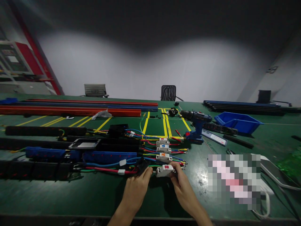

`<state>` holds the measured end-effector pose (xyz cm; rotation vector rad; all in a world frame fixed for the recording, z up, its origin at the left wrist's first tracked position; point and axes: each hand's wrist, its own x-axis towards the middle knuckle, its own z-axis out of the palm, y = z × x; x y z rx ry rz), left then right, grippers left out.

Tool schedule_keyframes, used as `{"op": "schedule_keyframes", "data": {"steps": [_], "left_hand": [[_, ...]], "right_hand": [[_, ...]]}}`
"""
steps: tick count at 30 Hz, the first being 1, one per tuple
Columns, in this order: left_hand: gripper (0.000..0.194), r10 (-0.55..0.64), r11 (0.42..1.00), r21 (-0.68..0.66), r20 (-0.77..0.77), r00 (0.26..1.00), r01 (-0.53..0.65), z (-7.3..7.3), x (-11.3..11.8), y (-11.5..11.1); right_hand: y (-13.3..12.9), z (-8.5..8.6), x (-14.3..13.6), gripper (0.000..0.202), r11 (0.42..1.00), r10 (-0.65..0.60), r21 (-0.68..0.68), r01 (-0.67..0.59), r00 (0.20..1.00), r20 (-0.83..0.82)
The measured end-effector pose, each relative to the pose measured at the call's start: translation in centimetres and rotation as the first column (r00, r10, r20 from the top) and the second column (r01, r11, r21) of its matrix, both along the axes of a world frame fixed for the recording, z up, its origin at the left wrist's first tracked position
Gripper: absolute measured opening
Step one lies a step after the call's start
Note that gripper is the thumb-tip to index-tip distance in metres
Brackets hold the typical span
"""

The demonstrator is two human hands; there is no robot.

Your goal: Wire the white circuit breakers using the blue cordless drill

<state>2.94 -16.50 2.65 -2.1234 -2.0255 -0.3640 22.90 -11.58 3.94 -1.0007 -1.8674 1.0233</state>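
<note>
Between the fingers of my right hand (180, 182) is a white circuit breaker (165, 170) with a red switch, the nearest in a column of similar ones. My left hand (138, 185) is closed on a small black part (141, 165) just left of it, where red, blue and green wires run. Behind sit more breakers: one with an orange switch (164, 157), one with a blue switch (164, 148) and one with a red switch (162, 141). Wires link them to black power strips (35, 170) and a blue strip (110, 157) at left.
A blue cordless drill (197, 124) stands beyond the breakers, with a blue bin (240, 122) to its right. Orange rails (70, 110) lie at the back left and black rails (242, 107) at the back right. A white cable (267, 201) lies at the right front.
</note>
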Motion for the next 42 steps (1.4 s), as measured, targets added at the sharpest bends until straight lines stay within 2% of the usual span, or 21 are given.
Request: {"op": "schedule_keyframes", "data": {"steps": [16,21,26,30,33,36,39,40,42], "left_hand": [[0.032,-0.020,0.998,0.062,0.020,1.000,0.019,-0.6,0.0,0.2],[0.041,-0.091,0.995,0.043,0.063,0.994,0.088,-0.4,0.0,0.2],[0.038,-0.193,0.980,0.085,0.170,0.966,0.181,-0.2,-0.3,-0.8],[0.043,-0.281,0.957,-0.001,0.255,0.925,0.291,1.4,-1.1,-3.0],[0.044,-0.289,0.925,-0.093,0.454,0.843,0.368,3.4,-2.7,-5.4],[0.032,-0.244,0.900,-0.124,0.650,0.720,0.417,5.3,-5.9,-7.5],[0.032,-0.161,0.961,-0.003,0.807,0.568,0.277,6.8,-10.2,-7.7],[0.036,-0.116,0.986,0.035,0.848,0.517,0.163,7.2,-11.7,-7.2],[0.040,-0.081,0.992,0.113,0.893,0.443,-0.048,8.0,-14.5,-5.7]], "right_hand": [[-0.2,0.0,-0.2,0.019,0.998,-0.043,0.038,0.042,0.998,0.037],[-0.2,0.0,-0.3,0.020,0.993,-0.094,0.080,0.089,0.994,0.059],[-0.2,-0.7,-0.1,0.028,0.968,-0.201,0.171,0.181,0.974,0.103],[-0.4,-1.0,0.0,0.040,0.947,-0.251,0.238,0.214,0.958,0.139],[-0.5,-0.8,0.2,0.037,0.932,-0.282,0.286,0.222,0.941,0.189],[-0.7,-0.3,0.7,0.034,0.918,-0.310,0.329,0.220,0.917,0.252],[-1.0,0.1,1.6,0.033,0.915,-0.319,0.342,0.215,0.904,0.285],[-1.1,0.3,1.9,0.033,0.918,-0.314,0.338,0.210,0.903,0.292],[-1.3,0.5,2.6,0.030,0.926,-0.299,0.322,0.197,0.904,0.307]]}}
